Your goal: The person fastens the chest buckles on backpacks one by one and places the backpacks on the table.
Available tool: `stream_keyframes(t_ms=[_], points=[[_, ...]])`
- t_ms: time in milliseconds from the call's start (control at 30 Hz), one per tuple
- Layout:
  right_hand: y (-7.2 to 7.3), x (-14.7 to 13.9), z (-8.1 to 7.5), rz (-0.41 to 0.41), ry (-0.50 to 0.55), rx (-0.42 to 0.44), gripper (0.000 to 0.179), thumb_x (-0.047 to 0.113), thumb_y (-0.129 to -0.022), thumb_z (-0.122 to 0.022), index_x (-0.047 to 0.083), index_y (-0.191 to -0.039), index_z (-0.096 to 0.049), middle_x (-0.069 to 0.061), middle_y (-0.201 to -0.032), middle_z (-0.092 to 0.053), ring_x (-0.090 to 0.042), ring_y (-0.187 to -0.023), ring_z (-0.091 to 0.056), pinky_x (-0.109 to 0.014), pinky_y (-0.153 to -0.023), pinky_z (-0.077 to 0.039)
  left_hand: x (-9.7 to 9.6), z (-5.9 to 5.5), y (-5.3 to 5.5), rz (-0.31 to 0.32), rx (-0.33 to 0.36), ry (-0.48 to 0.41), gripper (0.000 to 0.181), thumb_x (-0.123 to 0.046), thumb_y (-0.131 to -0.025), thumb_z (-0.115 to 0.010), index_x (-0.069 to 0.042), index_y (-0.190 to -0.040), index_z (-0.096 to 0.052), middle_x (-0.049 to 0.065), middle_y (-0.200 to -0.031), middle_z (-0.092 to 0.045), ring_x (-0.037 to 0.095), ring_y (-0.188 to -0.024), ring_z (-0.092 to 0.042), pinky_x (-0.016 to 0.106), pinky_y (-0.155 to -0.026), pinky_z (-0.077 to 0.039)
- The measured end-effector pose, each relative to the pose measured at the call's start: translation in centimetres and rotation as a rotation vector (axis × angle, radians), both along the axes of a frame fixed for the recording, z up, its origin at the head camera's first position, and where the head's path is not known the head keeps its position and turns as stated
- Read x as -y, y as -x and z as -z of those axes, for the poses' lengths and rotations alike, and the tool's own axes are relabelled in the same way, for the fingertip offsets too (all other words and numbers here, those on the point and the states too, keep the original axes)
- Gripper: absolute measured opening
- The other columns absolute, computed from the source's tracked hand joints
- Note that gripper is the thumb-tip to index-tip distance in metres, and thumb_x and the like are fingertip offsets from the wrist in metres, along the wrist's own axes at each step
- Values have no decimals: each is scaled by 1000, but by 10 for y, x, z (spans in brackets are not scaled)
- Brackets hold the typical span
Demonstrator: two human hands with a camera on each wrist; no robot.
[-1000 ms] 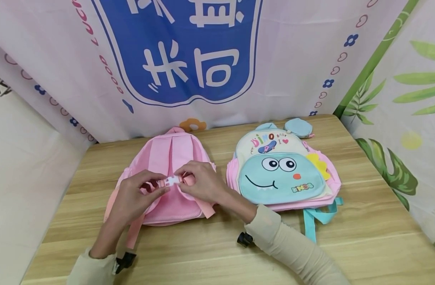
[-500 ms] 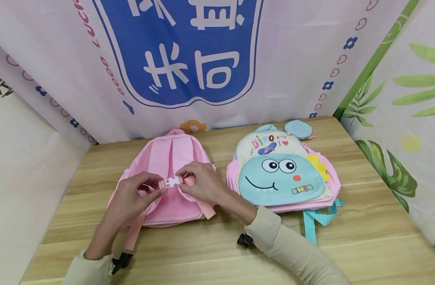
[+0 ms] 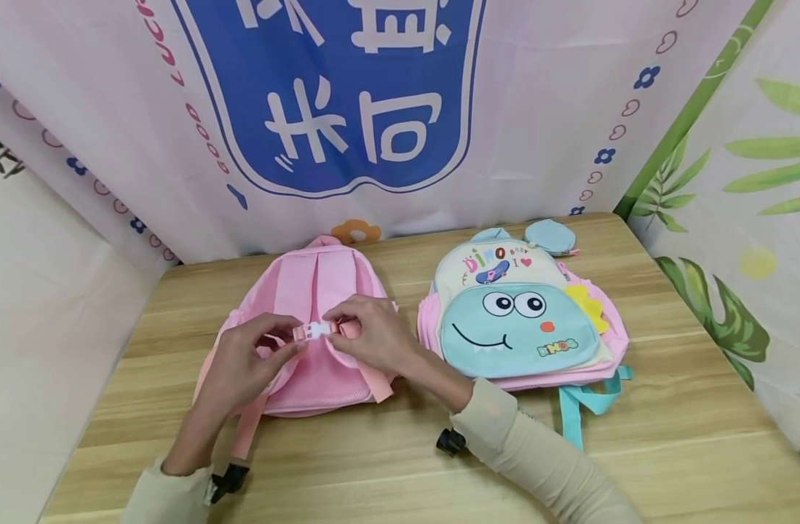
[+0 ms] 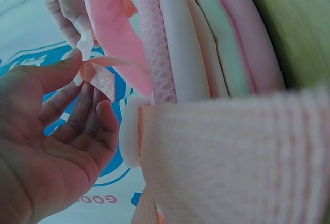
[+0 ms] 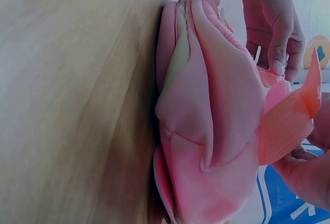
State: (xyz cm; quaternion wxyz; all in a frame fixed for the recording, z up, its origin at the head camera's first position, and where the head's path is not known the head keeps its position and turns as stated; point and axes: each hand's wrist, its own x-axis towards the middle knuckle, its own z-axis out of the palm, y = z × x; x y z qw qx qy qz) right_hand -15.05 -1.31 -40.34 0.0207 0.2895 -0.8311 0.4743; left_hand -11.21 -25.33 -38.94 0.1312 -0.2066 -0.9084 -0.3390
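A pink backpack (image 3: 324, 382) lies on the table with its straps facing up. Above its middle is a white side-release buckle (image 3: 317, 330) on a peach strap, its two halves joined end to end. My left hand (image 3: 252, 360) pinches the buckle's left end between thumb and fingers, and a loose strap end (image 4: 100, 79) hangs there in the left wrist view. At the opposite end, my right hand (image 3: 373, 335) pinches the buckle and strap. From the right wrist view, the backpack's side (image 5: 227, 110) shows, with a wide peach strap (image 5: 286, 128) close to the right hand.
To the right lies a second backpack (image 3: 517, 327) with a dinosaur face, its teal strap (image 3: 570, 415) trailing toward the front. A small blue round pouch (image 3: 549, 235) sits at its top. Behind the wooden table (image 3: 373, 466) hangs a printed curtain (image 3: 537, 131).
Both hands stay at the buckle with only slight shifts. Its face has turned a little, showing the white part more plainly than a second ago. Both backpacks stay in place.
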Motion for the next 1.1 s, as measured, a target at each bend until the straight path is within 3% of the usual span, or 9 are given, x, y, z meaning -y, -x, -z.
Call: stream_keyframes(t_ms=[633, 1100], points=[[-3, 3, 0, 11, 15, -32, 25, 11, -93, -83, 10, -118, -82, -4, -107, -78, -14, -97, -68, -17, -86, -51, -4, 4, 0, -7, -4, -33, 28, 3, -87, -86, -7, -112, -78, 4, -94, -76, 1, -84, -65, 15, -70, -57], [-5, 7, 2, 19, 58, -35, 25, 9, -92, -83, 10, -117, -82, -5, -109, -79, -17, -103, -72, -20, -93, -55, -7, 3, -2, -31, 18, -31, 26, -1, -88, -86, -7, -113, -78, 4, -93, -76, 3, -83, -65, 15, -71, -56]])
